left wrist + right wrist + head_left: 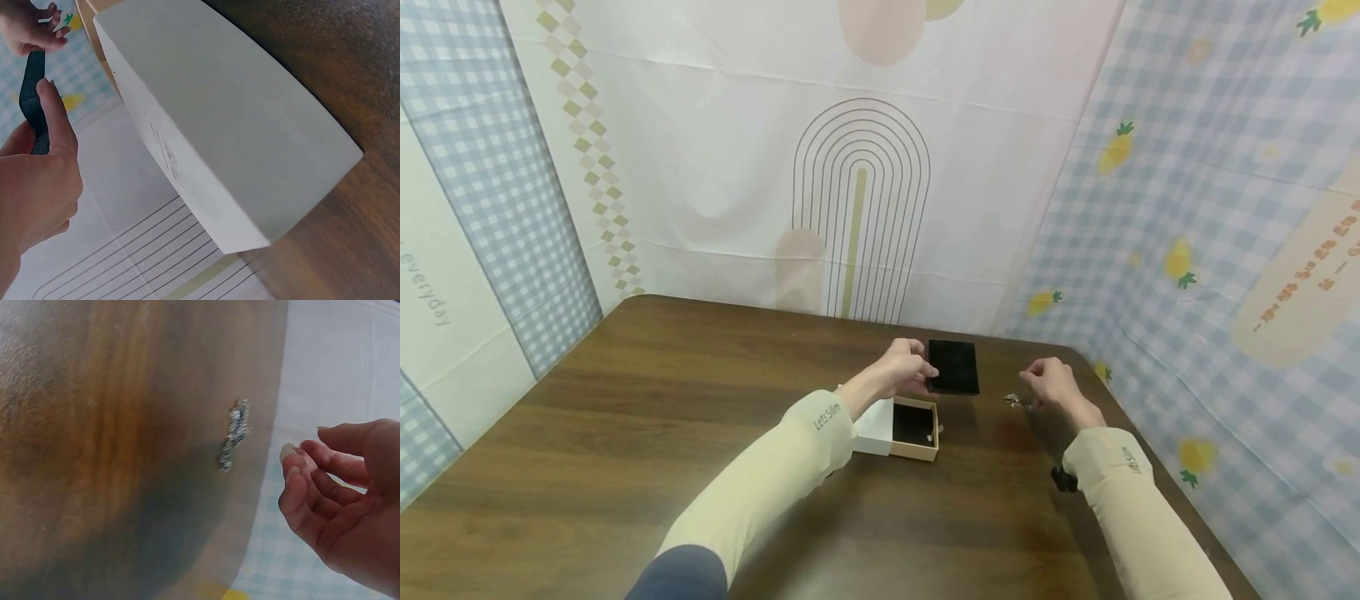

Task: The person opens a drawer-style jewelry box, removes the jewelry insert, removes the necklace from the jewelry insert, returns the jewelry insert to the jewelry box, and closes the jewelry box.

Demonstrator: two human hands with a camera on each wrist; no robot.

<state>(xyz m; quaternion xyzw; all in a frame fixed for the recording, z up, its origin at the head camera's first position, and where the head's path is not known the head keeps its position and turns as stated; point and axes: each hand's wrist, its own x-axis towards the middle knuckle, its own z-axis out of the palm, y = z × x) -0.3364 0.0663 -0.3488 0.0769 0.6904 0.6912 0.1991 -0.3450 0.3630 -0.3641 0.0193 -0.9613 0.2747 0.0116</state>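
My left hand (pixel 904 367) pinches a flat black pad (pixel 953 367) by its left edge, thumb on top, and holds it above the table. In the left wrist view the pad (pixel 34 103) shows nearly edge-on and slightly bent. Below that hand lies a small box with a white sleeve (pixel 876 427) and a brown drawer (pixel 914 452) pulled partly out, black inside. To the right, my right hand (pixel 1054 385) hovers with loosely bent fingers that hold nothing. A small silvery chain-like piece of jewellery (pixel 235 435) lies on the table just beside it.
The brown wooden table (pixel 625 400) has a rounded far edge close beyond both hands. Printed cloth (pixel 722 167) hangs behind it, with checked cloth (pixel 1150 292) along the right side. A small light tab (pixel 936 434) shows at the drawer's right end.
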